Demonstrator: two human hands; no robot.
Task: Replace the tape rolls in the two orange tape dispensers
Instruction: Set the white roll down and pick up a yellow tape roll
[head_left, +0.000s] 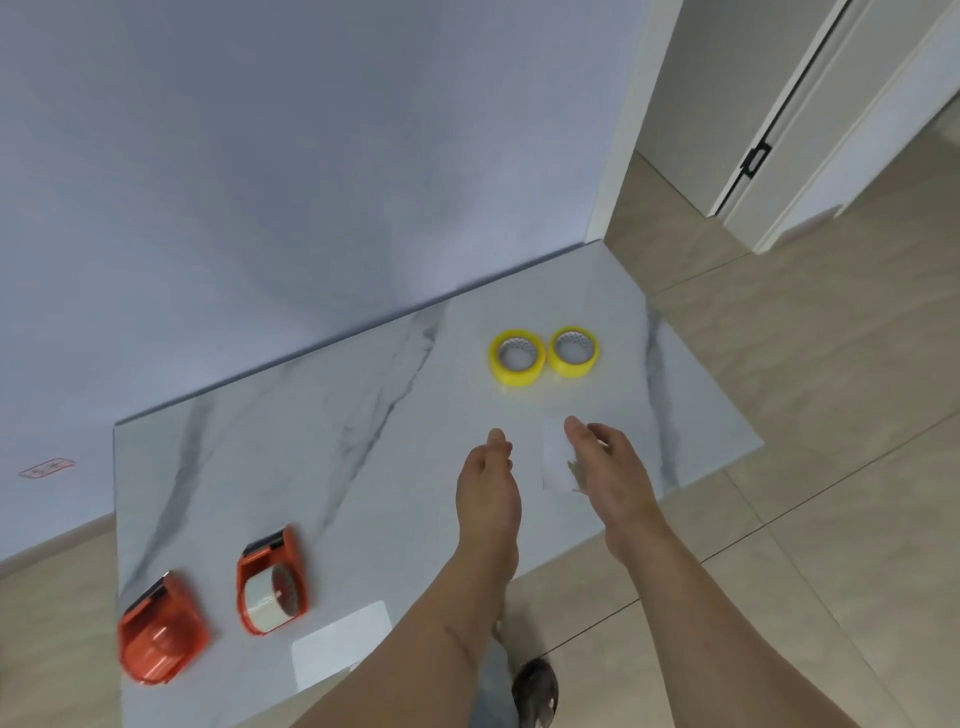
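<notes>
Two orange tape dispensers lie at the table's near left: the left dispenser (161, 631) and the right dispenser (272, 584), which holds a clear tape roll. Two yellow tape rolls, the left roll (517, 358) and the right roll (574, 352), sit flat side by side at the far right. My left hand (488, 493) and my right hand (610, 478) hover over the table just short of the yellow rolls, fingers loosely apart and holding nothing.
The marble-patterned table (332, 441) stands against a pale wall. A white label (558, 460) lies partly under my right hand; another white patch (340, 642) lies near the front edge. Tiled floor and a door lie to the right. My shoe (535, 691) shows below.
</notes>
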